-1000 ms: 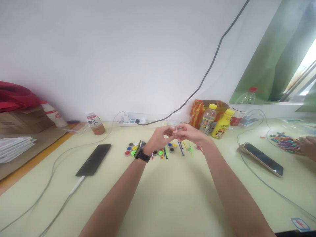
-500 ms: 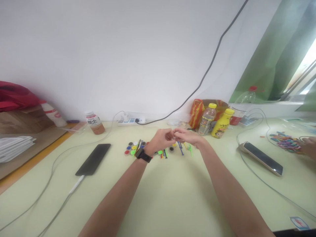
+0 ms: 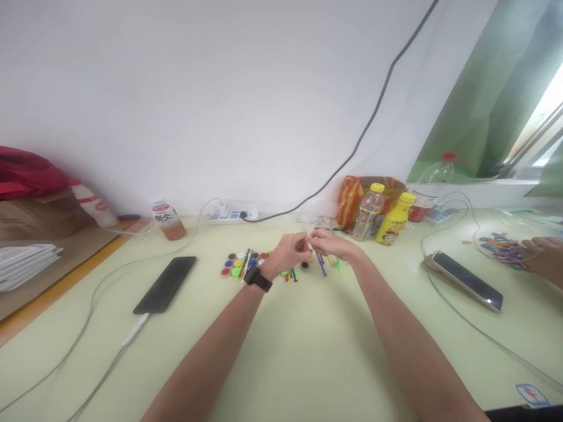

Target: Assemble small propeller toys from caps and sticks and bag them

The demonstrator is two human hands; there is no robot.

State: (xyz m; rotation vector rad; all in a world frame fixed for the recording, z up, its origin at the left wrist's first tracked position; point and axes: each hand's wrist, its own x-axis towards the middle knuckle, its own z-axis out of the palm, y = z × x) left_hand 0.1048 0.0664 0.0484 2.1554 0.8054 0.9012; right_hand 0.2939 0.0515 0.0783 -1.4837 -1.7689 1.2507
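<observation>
My left hand [image 3: 290,251], with a black watch [image 3: 258,279] on its wrist, is held above the middle of the table with fingers curled in a pinch. Facing it, my right hand [image 3: 333,244] is also closed, its fingertips almost touching those of the left. Whatever lies between the fingers is too small or hidden to name. Beneath and around the hands are small round colored discs [image 3: 238,264] in several colors. Thin plastic sticks lie among them, such as a blue stick [image 3: 322,265] and a green stick [image 3: 338,267] under my right hand.
A black phone [image 3: 166,285] on a cable lies left, another phone [image 3: 468,280] right. A brown drink bottle [image 3: 169,220], a power strip [image 3: 233,217], a clear bottle [image 3: 368,213] and a yellow bottle [image 3: 396,219] stand behind. Another person's hand [image 3: 543,258] touches colorful small pieces [image 3: 504,249].
My fingertips have shifted slightly, with the right fingers drawn closer together. At the far right, the other person's hand has come further into view over the colorful pieces.
</observation>
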